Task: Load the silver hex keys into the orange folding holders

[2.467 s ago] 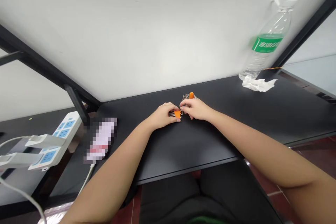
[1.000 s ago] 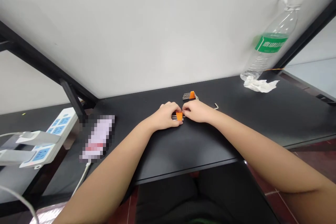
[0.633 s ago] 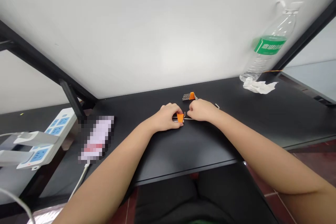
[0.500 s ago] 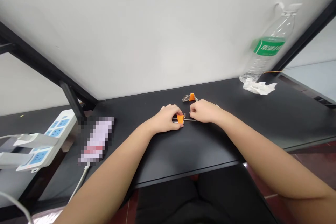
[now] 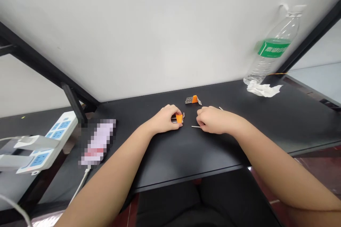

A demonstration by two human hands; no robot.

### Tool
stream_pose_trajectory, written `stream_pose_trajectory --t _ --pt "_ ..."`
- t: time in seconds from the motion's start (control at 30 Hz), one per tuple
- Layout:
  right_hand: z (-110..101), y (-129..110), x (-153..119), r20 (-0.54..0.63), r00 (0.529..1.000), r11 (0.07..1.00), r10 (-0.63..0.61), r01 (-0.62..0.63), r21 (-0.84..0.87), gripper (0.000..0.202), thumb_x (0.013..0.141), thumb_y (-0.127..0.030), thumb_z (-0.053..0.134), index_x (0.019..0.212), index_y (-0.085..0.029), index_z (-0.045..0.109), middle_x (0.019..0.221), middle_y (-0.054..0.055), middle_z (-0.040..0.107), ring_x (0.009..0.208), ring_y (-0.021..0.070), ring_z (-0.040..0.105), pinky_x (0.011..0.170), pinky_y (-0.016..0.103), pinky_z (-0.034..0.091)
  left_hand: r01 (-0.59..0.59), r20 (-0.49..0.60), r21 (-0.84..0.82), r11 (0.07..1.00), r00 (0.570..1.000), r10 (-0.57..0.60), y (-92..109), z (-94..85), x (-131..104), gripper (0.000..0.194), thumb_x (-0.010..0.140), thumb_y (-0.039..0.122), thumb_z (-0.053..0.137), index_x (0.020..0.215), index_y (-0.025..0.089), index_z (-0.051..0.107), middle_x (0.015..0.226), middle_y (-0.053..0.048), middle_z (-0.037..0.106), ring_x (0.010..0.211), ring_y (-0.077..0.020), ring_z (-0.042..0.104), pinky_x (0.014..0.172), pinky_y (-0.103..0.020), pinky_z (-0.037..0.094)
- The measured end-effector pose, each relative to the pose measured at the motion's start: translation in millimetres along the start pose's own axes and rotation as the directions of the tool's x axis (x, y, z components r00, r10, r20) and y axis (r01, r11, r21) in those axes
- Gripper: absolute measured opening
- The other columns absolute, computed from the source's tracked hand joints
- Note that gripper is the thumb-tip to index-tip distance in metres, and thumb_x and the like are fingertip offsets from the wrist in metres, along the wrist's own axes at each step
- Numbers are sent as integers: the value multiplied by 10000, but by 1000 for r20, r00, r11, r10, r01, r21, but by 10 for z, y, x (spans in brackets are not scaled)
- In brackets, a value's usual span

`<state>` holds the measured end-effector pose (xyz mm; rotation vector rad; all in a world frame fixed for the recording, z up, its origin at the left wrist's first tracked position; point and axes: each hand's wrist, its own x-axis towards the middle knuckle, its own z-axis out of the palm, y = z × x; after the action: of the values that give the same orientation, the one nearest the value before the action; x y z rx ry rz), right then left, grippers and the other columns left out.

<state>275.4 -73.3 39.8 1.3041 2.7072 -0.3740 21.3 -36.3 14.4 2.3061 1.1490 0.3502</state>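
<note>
My left hand (image 5: pixel 168 118) pinches an orange holder (image 5: pixel 179 118) with thin metal keys in it, low over the black table (image 5: pixel 170 156). To its right, my right hand (image 5: pixel 212 118) is closed on a thin metal rod (image 5: pixel 195 126), whose end points left, apart from the holder. A second orange holder (image 5: pixel 195 99) with several metal keys lies behind my hands. Behind my right wrist, the tip of another thin light piece (image 5: pixel 221 108) shows on the table.
A clear bottle with a green label (image 5: pixel 274 48) stands by the wall at the back right, beside crumpled tissue (image 5: pixel 263 88). On the left are a blurred-out phone (image 5: pixel 98 142) with a cable and a white power strip (image 5: pixel 53 138).
My right hand has moved right and slightly toward me with the rod, which has come away from the orange holder. My left hand has shifted slightly left with the holder.
</note>
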Motion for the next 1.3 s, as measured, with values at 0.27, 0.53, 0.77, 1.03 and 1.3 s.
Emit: stream_pose_trajectory --t 0.27,0.53,0.77,1.03,1.3 --pt "150 196 273 -263 959 968 -110 163 190 228 914 -202 654 1121 -248 737 1123 69 642 970 216 609 835 325 438 -83 24 42 996 996 82 54 56 41 309 780 463 748 993 251 672 1049 -31 678 1043 -251 578 963 -416 465" --pt "178 175 307 -155 982 983 -110 130 127 140 916 -196 590 885 -220 724 962 53 595 819 178 551 756 300 405 -17 87 99 995 996 8 82 -68 -23 288 746 397 730 983 258 643 1031 -30 664 1015 -258 576 963 -427 457" --pt "-88 455 -73 -123 990 988 72 -54 143 225 865 -265 612 1039 -301 750 1215 74 618 1117 285 566 962 419 400 93 139 118 989 984 -109 -33 -245 -79 344 708 417 739 1006 274 644 1107 -43 642 1051 -267 577 896 -387 500" --pt "-102 897 -321 151 949 935 275 -301 187 214 777 -259 692 984 -283 741 1054 48 647 772 186 617 635 285 413 83 120 86 993 988 -93 -39 -184 -59 358 724 423 733 1038 278 639 1131 -42 639 1070 -264 568 920 -395 502" --pt "-49 712 -41 32 927 905 374 -372 208 106 867 -202 581 821 -222 675 850 33 698 660 157 587 595 276 372 69 98 99 993 992 -79 -21 -166 -42 350 725 432 735 1020 266 647 1085 -36 652 1030 -256 581 897 -387 487"
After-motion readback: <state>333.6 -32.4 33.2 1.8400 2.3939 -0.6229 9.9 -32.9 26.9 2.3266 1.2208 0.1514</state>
